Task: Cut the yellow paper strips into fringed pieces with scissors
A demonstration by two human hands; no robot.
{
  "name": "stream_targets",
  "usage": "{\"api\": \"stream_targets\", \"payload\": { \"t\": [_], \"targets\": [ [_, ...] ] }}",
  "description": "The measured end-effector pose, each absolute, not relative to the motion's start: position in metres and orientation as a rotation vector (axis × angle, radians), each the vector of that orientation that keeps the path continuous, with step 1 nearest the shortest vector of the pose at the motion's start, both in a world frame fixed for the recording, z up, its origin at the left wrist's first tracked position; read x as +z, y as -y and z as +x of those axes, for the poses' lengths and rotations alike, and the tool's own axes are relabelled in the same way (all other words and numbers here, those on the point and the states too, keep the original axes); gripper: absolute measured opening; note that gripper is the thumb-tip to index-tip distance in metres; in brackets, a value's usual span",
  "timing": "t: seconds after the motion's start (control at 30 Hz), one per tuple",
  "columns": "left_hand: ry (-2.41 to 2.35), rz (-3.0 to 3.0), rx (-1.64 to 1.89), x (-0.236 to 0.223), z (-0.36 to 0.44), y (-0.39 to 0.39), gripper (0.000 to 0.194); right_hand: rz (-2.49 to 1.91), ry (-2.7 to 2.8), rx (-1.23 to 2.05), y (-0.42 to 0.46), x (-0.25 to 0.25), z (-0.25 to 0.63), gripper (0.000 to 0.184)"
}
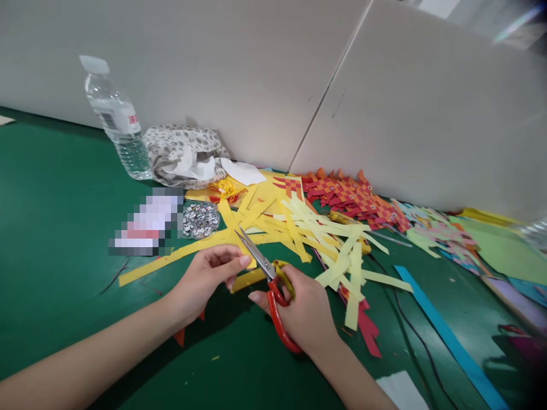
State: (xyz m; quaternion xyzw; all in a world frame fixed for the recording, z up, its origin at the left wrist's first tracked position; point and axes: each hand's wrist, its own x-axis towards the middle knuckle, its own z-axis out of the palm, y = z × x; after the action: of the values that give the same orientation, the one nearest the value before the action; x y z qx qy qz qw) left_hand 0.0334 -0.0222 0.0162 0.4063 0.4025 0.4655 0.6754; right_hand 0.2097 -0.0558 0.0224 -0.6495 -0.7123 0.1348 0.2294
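Observation:
My right hand (305,313) is closed round the red handles of a pair of scissors (267,279), whose steel blades point up and left, nearly together. My left hand (209,276) pinches the end of a yellow paper strip (248,279) just beside the blades. Both hands hover over the green table (55,228). Behind them lies a heap of yellow and pale yellow paper strips (307,233).
A plastic water bottle (117,122) and a patterned cloth bag (183,151) stand at the back left against the white wall. A dish of googly eyes (200,219) sits beside a blurred card. Woven red-orange paper fish (350,196), pastel paper pieces (440,233), a blue strip (448,336) and a black cable (410,330) lie right.

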Motion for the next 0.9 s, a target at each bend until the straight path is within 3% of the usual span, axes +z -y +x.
{"api": "stream_targets", "payload": {
  "t": [0.23,0.9],
  "targets": [
    [-0.886,0.913,1.029,0.0158,0.0352,0.0237,0.013,-1.8,1.973,0.389,0.057,0.0214,0.2103,0.038],
    [-0.865,0.919,1.021,0.0121,0.0353,0.0225,0.014,-1.794,1.958,0.347,0.0554,0.0186,0.2103,0.045]
  ]
}}
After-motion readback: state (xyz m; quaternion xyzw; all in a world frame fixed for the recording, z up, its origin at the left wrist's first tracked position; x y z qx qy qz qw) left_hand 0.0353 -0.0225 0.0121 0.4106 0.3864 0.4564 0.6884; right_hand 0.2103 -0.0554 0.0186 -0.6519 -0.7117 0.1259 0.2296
